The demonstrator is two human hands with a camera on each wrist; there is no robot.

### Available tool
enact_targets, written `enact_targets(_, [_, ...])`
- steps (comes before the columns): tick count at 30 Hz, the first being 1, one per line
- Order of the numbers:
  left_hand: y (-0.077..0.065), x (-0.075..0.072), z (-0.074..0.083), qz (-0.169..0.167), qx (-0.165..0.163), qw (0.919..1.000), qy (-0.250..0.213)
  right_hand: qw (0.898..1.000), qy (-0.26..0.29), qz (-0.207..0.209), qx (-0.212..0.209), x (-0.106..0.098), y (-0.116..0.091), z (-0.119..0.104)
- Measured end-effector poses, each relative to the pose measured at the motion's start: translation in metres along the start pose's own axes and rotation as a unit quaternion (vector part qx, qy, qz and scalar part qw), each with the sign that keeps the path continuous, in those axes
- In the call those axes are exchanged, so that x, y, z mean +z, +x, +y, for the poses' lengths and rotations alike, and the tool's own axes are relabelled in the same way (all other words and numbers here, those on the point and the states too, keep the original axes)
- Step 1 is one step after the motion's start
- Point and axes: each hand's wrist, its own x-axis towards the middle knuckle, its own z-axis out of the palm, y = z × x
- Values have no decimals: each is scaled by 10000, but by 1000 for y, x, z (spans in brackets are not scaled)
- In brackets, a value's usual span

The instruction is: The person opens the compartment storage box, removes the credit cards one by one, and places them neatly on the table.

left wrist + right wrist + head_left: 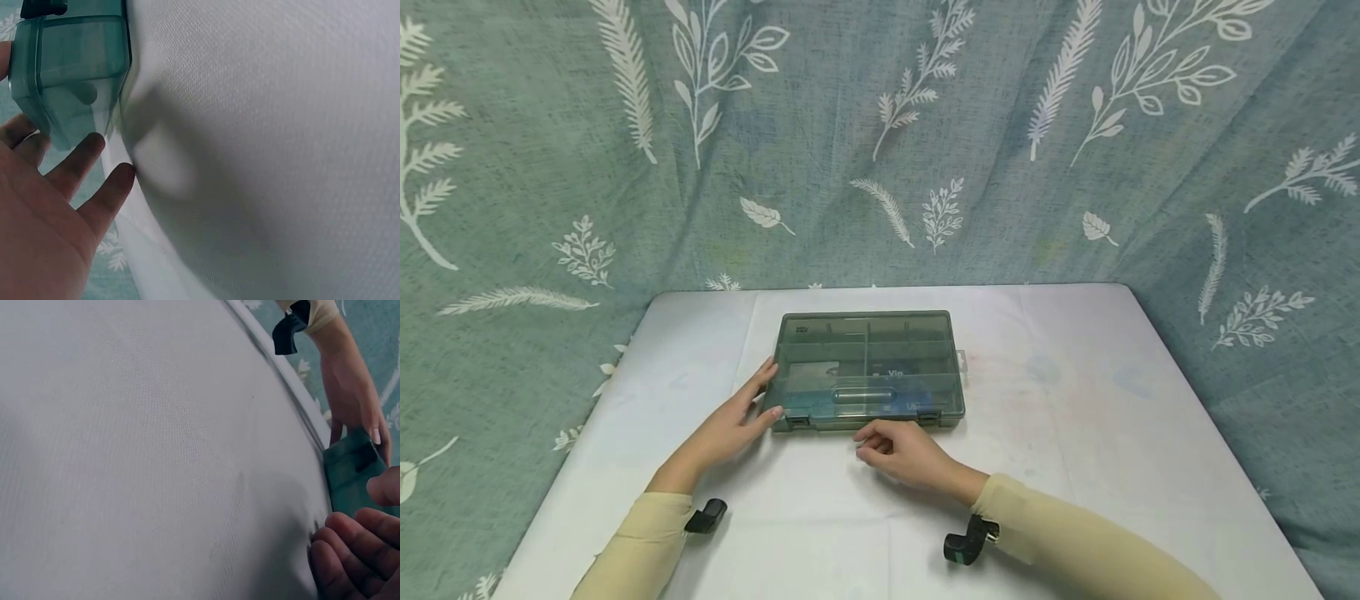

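A person's left hand [730,425], fingers spread, touches the nine-o'clock end of a green box [863,360] flat on the bench [1075,400], long axis nine-to-three, latches [928,416] facing six, lettering [896,374] beginning "Vi" inside. The right hand [910,452] has fingers loosely curled beside its six-o'clock edge.

Head cam: high, in front of the translucent green organizer case [865,360], faces forward and down; widest and farthest, takes in whole case plus both hands. Left wrist cam [706,517]: low, front-left of case, turned sideways, faces case's left end; close, left hand [44,219] near lens. Right wrist cam [967,543]: low, front-right of case, also sideways, faces left along case's front; right hand [359,550] near lens. Both wrist views share left hand and case's left end; head view covers these too.
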Motion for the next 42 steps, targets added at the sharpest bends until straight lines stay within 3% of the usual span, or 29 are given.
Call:
enact_targets(18, [-1,6,-4,81,-142,9999,-8,9993,302,-180,-85,24,20,-6])
enact_targets(42, [-1,7,-3,131,-114,9998,-2,9893,1354,-539,114,46,41,-18])
